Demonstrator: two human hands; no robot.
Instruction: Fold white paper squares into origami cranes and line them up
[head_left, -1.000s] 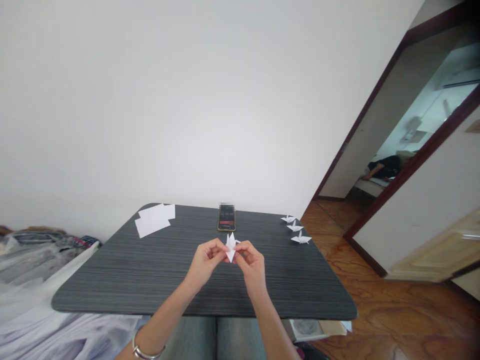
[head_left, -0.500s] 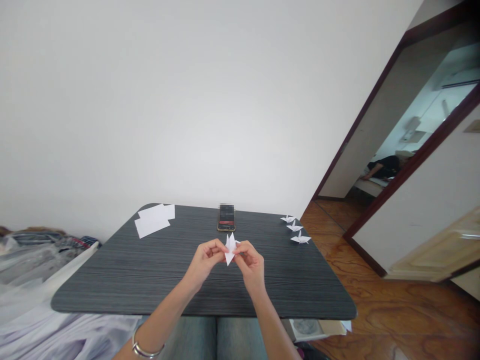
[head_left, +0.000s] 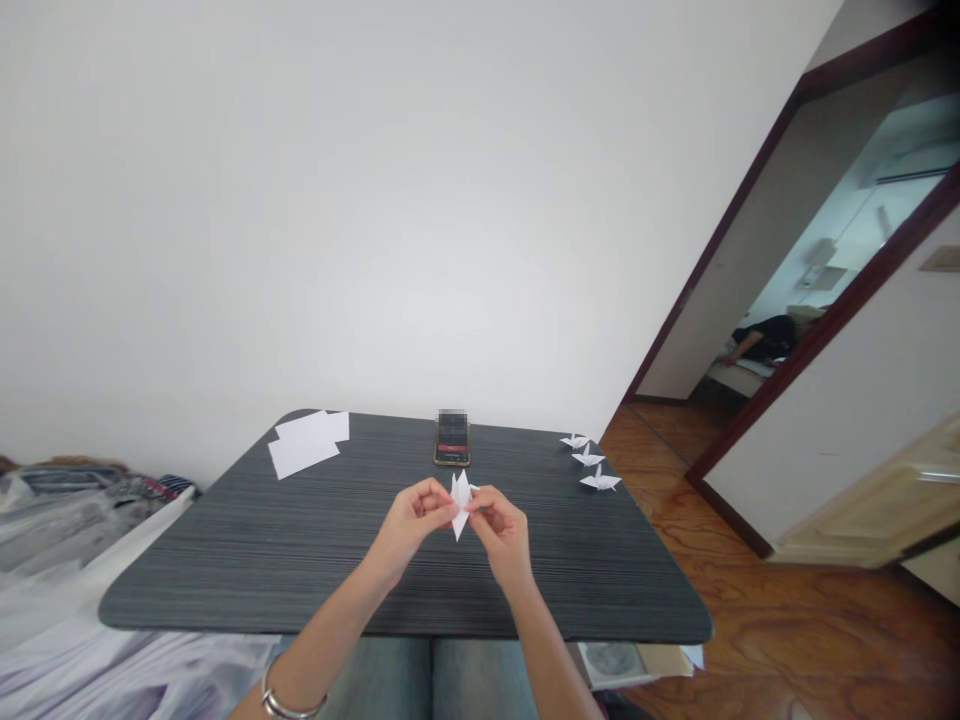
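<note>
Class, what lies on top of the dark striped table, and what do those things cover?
The table bears overlapping white paper sheets, a phone and three origami cranes. The top sheet hides part of the lower one; the tabletop beneath them cannot be seen.

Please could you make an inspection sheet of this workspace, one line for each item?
Surface: dark grey streaked table with rounded corners.
Job's things: pointed white folded paper, held in the air above the table.
Clutter: three small white paper cranes; overlapping white paper sheets; gold-edged phone.
Hands: left hand and right hand pinch the paper; silver bangle on left wrist.
Cables: nothing seen.
Surroundings: glossy wooden floor; heaped pale fabric; person lying down beyond the doorway.
</note>
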